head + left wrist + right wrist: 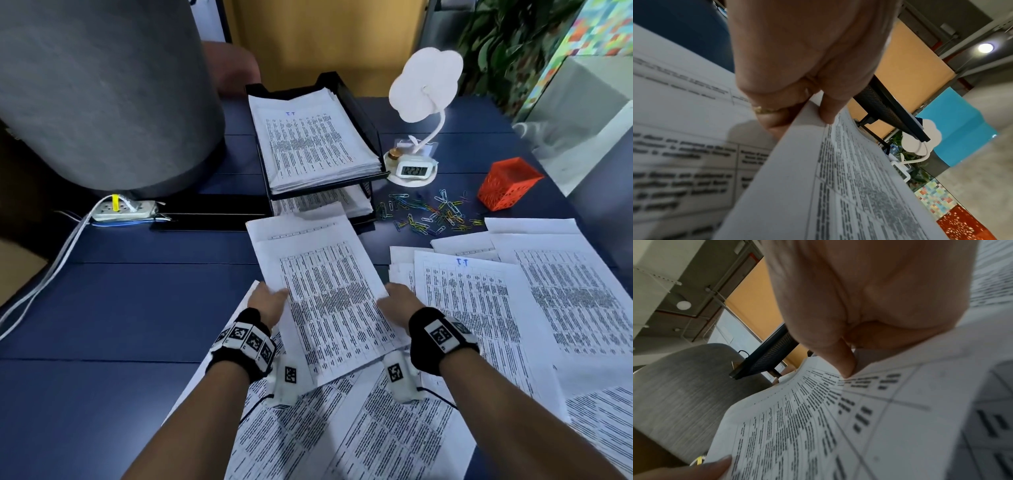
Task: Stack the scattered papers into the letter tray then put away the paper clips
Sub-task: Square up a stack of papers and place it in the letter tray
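I hold a thin stack of printed sheets (322, 294) above the desk between both hands. My left hand (269, 301) pinches its left edge, thumb (827, 112) on top and fingers underneath. My right hand (394, 301) pinches the right edge, thumb (844, 365) pressed on the print. The black two-tier letter tray (363, 120) stands just beyond, its top tier filled with papers (308, 137). More sheets (496, 308) lie scattered at the right and under my arms. Coloured paper clips (431, 214) are strewn beside the tray, near a red mesh pot (507, 183).
A white cloud-shaped lamp (426, 82) and a small digital clock (414, 169) stand right of the tray. A large grey cylinder (102, 92) fills the back left, with a power strip (121, 209) and cables at its foot. The blue desk (120, 308) spreads to the left.
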Demonstrator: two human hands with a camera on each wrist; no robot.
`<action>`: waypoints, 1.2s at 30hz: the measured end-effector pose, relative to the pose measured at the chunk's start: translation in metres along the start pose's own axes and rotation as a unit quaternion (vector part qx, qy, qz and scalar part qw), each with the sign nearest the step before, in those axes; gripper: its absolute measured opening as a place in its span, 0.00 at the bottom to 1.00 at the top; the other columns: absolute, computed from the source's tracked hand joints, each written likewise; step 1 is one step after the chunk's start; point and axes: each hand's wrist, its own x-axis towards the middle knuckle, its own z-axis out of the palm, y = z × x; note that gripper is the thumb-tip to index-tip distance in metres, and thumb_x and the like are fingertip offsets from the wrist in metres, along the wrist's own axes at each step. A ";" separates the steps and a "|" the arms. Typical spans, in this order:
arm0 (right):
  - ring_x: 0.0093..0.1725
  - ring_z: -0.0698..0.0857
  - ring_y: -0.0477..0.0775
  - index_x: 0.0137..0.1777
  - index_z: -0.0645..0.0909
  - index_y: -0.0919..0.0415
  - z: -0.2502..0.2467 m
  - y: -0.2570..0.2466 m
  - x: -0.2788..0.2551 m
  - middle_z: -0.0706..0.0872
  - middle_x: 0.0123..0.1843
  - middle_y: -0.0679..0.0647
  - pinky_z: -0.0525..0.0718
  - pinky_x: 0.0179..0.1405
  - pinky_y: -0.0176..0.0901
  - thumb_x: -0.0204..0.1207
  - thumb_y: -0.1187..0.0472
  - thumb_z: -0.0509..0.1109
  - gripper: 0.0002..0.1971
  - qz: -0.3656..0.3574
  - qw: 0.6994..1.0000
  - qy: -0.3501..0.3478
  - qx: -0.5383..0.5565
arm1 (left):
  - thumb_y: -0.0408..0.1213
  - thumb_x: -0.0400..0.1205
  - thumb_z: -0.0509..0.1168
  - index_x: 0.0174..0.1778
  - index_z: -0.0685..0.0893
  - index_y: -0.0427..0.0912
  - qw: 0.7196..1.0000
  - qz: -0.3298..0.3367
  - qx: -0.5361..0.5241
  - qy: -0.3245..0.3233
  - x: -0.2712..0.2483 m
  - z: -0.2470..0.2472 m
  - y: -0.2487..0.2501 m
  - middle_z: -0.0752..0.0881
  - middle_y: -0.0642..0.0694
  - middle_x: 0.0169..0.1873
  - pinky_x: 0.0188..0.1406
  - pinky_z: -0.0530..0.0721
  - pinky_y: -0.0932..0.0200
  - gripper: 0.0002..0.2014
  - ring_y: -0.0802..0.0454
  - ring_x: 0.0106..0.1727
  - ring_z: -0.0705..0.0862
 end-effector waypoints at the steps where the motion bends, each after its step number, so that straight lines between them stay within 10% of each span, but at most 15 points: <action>1: 0.47 0.80 0.58 0.55 0.80 0.69 -0.001 0.000 0.000 0.85 0.53 0.65 0.75 0.45 0.41 0.75 0.70 0.57 0.14 0.001 1.000 0.001 0.000 | 0.42 0.80 0.65 0.60 0.75 0.35 1.000 0.000 0.000 -0.006 0.004 0.001 -0.004 0.84 0.33 0.56 0.54 0.83 0.36 0.17 0.31 0.57 0.83; 11: 0.51 0.83 0.62 0.59 0.79 0.69 -0.009 -0.016 0.018 0.85 0.56 0.65 0.78 0.48 0.45 0.75 0.71 0.59 0.15 0.022 0.992 0.041 0.120 | 0.40 0.83 0.63 0.61 0.75 0.36 0.998 0.034 -0.053 -0.027 0.003 -0.004 0.013 0.83 0.35 0.48 0.33 0.75 0.57 0.15 0.45 0.39 0.79; 17: 0.57 0.84 0.67 0.60 0.79 0.70 -0.012 -0.033 0.040 0.85 0.58 0.67 0.82 0.58 0.54 0.74 0.74 0.57 0.17 0.018 0.983 0.065 0.169 | 0.41 0.82 0.65 0.67 0.73 0.36 0.987 -0.030 -0.081 -0.133 -0.002 -0.004 0.005 0.87 0.39 0.54 0.40 0.89 0.48 0.20 0.40 0.49 0.88; 23: 0.55 0.85 0.64 0.60 0.82 0.64 -0.021 -0.054 0.037 0.87 0.55 0.62 0.84 0.59 0.55 0.76 0.73 0.61 0.15 -0.020 0.979 0.069 0.188 | 0.29 0.85 0.59 0.66 0.69 0.34 0.980 -0.035 -0.117 -0.160 0.000 -0.008 0.010 0.88 0.35 0.47 0.13 0.75 0.66 0.14 0.51 0.26 0.87; 25: 0.49 0.86 0.64 0.59 0.82 0.63 -0.023 -0.054 0.035 0.88 0.54 0.63 0.87 0.52 0.55 0.77 0.70 0.64 0.13 -0.026 0.976 0.064 0.207 | 0.30 0.85 0.60 0.76 0.63 0.35 0.983 -0.031 -0.114 -0.137 0.013 -0.008 0.010 0.83 0.32 0.59 0.14 0.73 0.66 0.23 0.54 0.25 0.85; 28: 0.26 0.83 0.56 0.59 0.78 0.60 -0.023 -0.049 0.034 0.85 0.48 0.60 0.73 0.16 0.36 0.80 0.61 0.66 0.10 0.006 0.971 0.023 0.238 | 0.32 0.86 0.60 0.77 0.59 0.38 0.988 -0.012 -0.116 -0.106 0.023 -0.006 0.020 0.80 0.32 0.59 0.17 0.75 0.65 0.25 0.53 0.27 0.82; 33: 0.19 0.80 0.49 0.65 0.74 0.72 -0.016 -0.053 0.047 0.80 0.46 0.66 0.74 0.14 0.31 0.80 0.73 0.62 0.13 0.029 0.941 0.033 0.336 | 0.32 0.85 0.60 0.64 0.69 0.36 0.988 0.039 -0.137 -0.061 0.031 0.001 0.046 0.81 0.37 0.55 0.18 0.75 0.65 0.12 0.57 0.25 0.83; 36: 0.28 0.78 0.54 0.68 0.69 0.81 -0.020 -0.066 0.054 0.78 0.37 0.65 0.77 0.14 0.30 0.81 0.77 0.58 0.16 0.045 0.916 0.062 0.394 | 0.34 0.81 0.68 0.69 0.70 0.36 0.993 0.073 -0.078 -0.044 0.037 -0.002 0.049 0.85 0.41 0.54 0.38 0.86 0.56 0.22 0.51 0.42 0.86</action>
